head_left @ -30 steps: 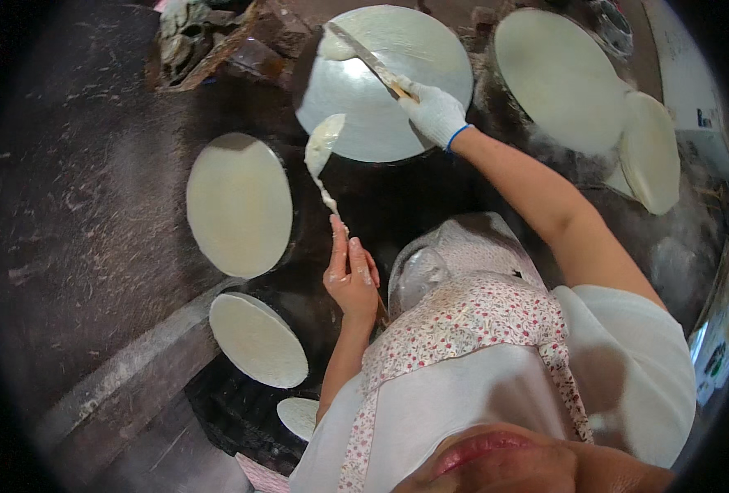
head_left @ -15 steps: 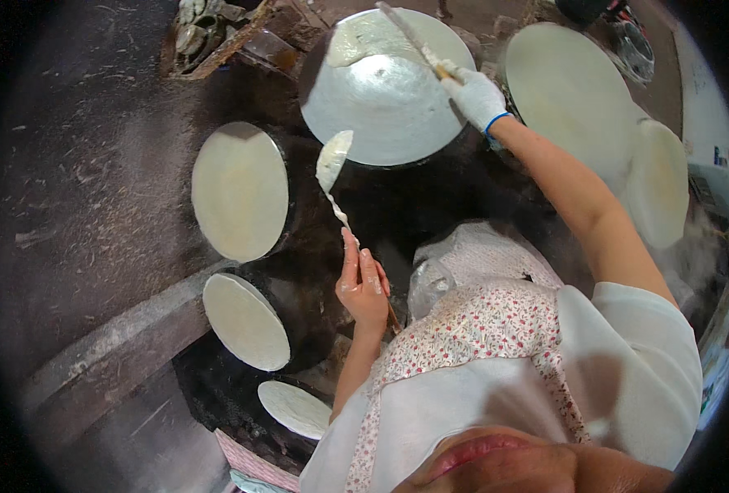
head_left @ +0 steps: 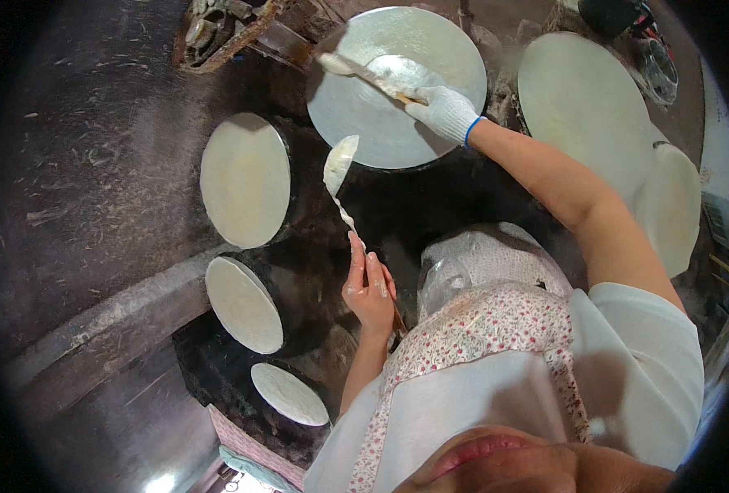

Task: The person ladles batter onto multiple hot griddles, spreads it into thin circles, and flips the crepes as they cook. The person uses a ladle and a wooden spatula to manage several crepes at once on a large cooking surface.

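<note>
My right hand [head_left: 446,113], in a white knitted glove with a blue cuff edge, is closed round the handle of a long batter spreader [head_left: 372,78]. The blade, coated in pale batter, crosses a large round metal griddle [head_left: 381,146]. A thin whitish layer covers much of that griddle, and a shiny patch shows near its middle. My bare left hand [head_left: 370,296], smeared with batter, holds a ladle [head_left: 341,162] by its long handle. The batter-coated ladle bowl is just below the griddle's near left edge.
Round griddles covered with pale sheets curve around me: a large one [head_left: 578,107] and another [head_left: 670,209] on the right, and three [head_left: 245,181] on the left. A box of dark chunks [head_left: 208,33] stands far left. A pale ledge [head_left: 126,304] runs along the left.
My right hand has moved left and nearer, and the spreader has swung across the griddle. The batter layer now reaches further round its surface. My left hand keeps the ladle nearly still.
</note>
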The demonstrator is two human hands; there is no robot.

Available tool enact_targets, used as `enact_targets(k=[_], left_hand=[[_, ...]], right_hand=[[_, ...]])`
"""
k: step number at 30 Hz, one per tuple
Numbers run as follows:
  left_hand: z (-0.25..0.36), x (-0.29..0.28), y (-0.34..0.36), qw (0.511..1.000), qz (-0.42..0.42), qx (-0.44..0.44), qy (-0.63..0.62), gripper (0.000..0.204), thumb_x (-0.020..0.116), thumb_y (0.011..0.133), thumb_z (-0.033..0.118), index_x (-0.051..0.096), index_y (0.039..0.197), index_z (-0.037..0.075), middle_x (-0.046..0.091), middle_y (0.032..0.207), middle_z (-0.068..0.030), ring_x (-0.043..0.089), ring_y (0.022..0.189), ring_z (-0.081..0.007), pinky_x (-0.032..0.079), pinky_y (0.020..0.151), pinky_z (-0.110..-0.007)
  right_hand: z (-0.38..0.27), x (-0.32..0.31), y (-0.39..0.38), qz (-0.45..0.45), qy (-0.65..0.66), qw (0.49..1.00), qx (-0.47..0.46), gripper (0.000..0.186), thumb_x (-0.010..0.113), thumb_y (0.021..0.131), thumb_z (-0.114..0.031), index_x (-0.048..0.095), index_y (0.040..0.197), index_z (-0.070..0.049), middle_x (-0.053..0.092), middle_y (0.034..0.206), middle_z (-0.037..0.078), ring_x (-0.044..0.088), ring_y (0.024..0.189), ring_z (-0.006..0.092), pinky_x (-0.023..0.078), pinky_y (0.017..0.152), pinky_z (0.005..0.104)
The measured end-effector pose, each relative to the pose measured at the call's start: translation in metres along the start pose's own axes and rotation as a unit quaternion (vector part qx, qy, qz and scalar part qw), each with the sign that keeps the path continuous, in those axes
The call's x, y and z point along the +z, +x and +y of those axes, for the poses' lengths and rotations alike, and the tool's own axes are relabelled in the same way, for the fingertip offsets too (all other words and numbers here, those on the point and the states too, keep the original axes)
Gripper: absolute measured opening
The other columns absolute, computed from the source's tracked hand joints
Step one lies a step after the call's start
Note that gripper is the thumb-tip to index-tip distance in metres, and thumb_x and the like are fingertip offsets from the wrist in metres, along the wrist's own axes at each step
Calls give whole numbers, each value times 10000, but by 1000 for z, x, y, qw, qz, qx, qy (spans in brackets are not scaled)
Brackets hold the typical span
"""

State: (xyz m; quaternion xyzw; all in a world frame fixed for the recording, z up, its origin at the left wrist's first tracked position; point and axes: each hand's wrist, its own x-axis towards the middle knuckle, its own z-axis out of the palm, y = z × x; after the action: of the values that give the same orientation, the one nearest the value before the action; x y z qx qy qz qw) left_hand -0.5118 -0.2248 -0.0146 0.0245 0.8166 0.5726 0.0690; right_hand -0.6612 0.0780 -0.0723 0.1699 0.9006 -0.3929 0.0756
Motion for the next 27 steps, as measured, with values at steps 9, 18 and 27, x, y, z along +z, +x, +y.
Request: enact_targets(k=[9, 18, 27], left_hand=[[-8, 6, 2, 999, 6, -31, -31, 477, 515, 1089, 75, 474, 1564, 61, 562, 638, 0, 440, 477, -34, 360, 425, -218], [-2, -1, 5, 995, 22, -80, -57, 478, 527, 1086, 80, 476, 1560, 49, 560, 655, 4, 427, 481, -31, 364, 428, -213], [-8, -5, 18, 991, 29, -109, -65, 483, 533, 1080, 70, 472, 1558, 35, 558, 659, 7, 433, 485, -28, 357, 430, -209]], right_hand=[[19, -8, 29, 13, 10, 999, -49, 479, 526, 999, -476, 680, 1380, -230, 735, 1209, 189, 709, 1086, 379, 559, 954, 440], [24, -25, 62, 56, 127, 990, -3, 427, 548, 1006, -373, 702, 1346, -164, 777, 942, 171, 760, 826, 256, 590, 843, 373], [4, -13, 34, -133, 168, 976, 25, 453, 646, 980, -427, 721, 1350, -178, 724, 856, 159, 695, 812, 100, 577, 677, 300]])
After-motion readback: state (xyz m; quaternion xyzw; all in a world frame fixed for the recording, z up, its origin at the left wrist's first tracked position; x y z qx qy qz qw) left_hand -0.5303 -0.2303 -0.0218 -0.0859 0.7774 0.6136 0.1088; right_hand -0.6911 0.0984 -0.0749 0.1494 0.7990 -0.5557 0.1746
